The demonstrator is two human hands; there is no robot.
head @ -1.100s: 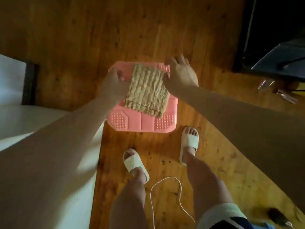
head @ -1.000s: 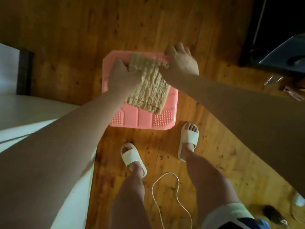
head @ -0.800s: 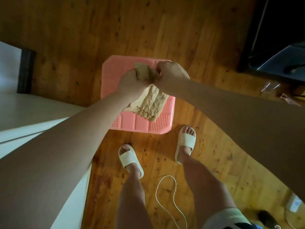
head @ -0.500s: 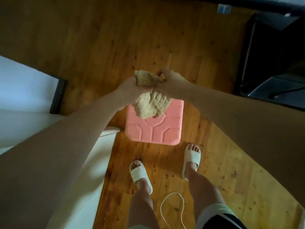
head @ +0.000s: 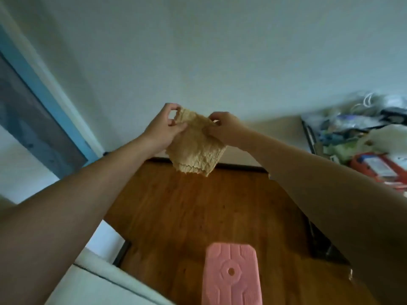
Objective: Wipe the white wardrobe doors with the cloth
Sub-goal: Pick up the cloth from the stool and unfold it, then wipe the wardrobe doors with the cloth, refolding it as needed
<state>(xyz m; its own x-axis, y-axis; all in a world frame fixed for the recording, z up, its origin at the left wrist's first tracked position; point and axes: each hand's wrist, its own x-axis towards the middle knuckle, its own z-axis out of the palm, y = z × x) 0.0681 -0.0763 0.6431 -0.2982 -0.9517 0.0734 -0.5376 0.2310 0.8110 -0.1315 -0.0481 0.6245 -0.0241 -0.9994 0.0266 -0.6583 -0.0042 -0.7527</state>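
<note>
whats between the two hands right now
The tan cloth. The left hand and the right hand each hold its upper edge, and it hangs bunched between them above the floor, as the head view shows.

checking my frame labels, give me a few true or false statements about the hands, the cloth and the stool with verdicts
1. The left hand and right hand both hold the crinkled beige cloth. True.
2. The cloth lies on the pink plastic stool. False: it hangs in the air, off the stool.
3. The stool stands on a brown wooden floor. True.
4. A pile of clutter sits at the picture's left edge. False: it sits at the right edge.
</note>
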